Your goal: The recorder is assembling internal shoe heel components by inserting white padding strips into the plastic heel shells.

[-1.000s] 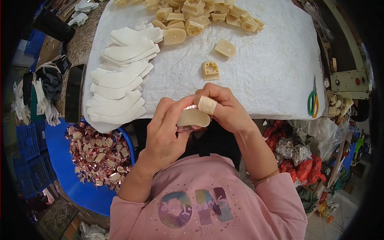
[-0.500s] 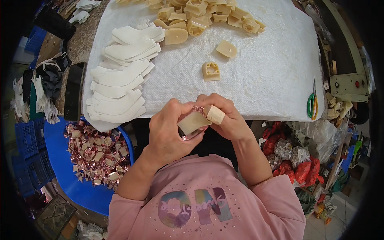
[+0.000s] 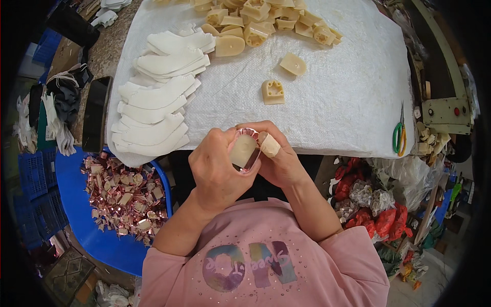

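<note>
Between the two hands, just above the lap and at the near edge of the surface, sits a small cream-coloured block (image 3: 242,150) wrapped in a shiny pinkish-copper band (image 3: 252,159). The left hand (image 3: 217,166) is curled around it from the left and below, fingers bent close and the thumb up at the block's top edge, so the piece rests against its fingertips. The right hand (image 3: 276,158) closes in from the right; its thumb, wrapped in pale tape (image 3: 269,145), presses against the block's right side, and its fingers curve over the top to meet the left hand's. Both hands are mostly closed, pinching the same piece, touching each other over it.

Just beyond the hands lies the surface (image 3: 353,97), covered with a white woven cloth. Ahead of the right hand on the cloth are two loose cream blocks: a square one with a recessed face (image 3: 273,91) and, further off, a smoother one (image 3: 293,64). Well ahead of both hands is a heap of more cream blocks (image 3: 266,20). Ahead and to the left of the left hand are overlapping stacks of white curved flat pieces (image 3: 156,107). Left of and below the left hand, a blue tray (image 3: 97,240) holds a pile of shiny copper-coloured clips (image 3: 120,197). Far to the right of the right hand, green-handled scissors (image 3: 398,137) lie at the cloth's edge.
</note>
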A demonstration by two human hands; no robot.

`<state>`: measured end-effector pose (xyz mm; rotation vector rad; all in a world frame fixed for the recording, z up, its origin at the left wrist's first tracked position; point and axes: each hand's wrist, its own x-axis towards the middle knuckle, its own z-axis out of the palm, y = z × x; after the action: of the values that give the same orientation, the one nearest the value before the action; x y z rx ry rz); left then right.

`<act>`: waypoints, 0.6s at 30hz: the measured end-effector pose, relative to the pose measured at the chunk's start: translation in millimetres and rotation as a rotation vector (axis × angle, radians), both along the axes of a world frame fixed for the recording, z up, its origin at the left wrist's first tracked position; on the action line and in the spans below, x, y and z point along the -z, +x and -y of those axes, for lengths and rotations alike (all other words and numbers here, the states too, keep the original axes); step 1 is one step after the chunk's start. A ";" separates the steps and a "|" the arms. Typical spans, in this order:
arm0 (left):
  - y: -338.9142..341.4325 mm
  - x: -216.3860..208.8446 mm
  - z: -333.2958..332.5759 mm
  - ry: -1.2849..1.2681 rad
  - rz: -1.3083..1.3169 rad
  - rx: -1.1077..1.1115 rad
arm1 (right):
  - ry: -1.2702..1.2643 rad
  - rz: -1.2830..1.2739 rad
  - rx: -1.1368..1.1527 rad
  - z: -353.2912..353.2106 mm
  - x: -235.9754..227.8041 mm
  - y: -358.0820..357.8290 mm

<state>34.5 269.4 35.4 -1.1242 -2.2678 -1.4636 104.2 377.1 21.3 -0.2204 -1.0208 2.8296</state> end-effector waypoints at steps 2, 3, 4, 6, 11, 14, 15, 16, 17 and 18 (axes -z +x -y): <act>1.2 -4.0 -2.1 -0.033 -0.087 -0.028 | 0.206 0.033 0.045 1.2 3.6 -0.4; 1.5 -3.2 -1.3 -0.033 -0.087 -0.034 | 0.411 0.060 0.091 2.1 4.3 -1.9; 2.2 -1.0 0.1 -0.044 -0.101 -0.043 | 0.411 0.058 0.084 4.0 1.7 -1.8; 2.5 1.9 4.0 -0.064 -0.118 -0.069 | 1.098 0.101 0.219 9.9 -7.2 -0.6; -3.6 4.8 13.4 0.000 0.013 -0.057 | 1.280 0.034 0.212 6.0 -13.8 -7.8; -14.1 5.3 28.1 0.025 0.020 -0.094 | 1.470 -0.192 0.352 5.5 -32.1 -15.5; -18.5 5.4 35.8 0.043 -0.009 -0.121 | 1.439 -0.341 0.285 5.5 -45.3 -16.2; -21.9 7.7 44.3 0.059 -0.034 -0.144 | 1.402 -0.482 0.218 6.7 -60.3 -15.3; -25.3 9.0 56.7 0.067 -0.003 -0.172 | 1.384 -0.618 0.184 11.1 -79.8 -16.0; -27.6 5.4 68.4 0.062 0.000 -0.245 | 1.357 -0.756 0.148 17.3 -99.0 -16.9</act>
<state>6.8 201.0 30.0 -0.7957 -2.2491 -1.4249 87.2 359.9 120.3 0.7638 -2.1234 1.2952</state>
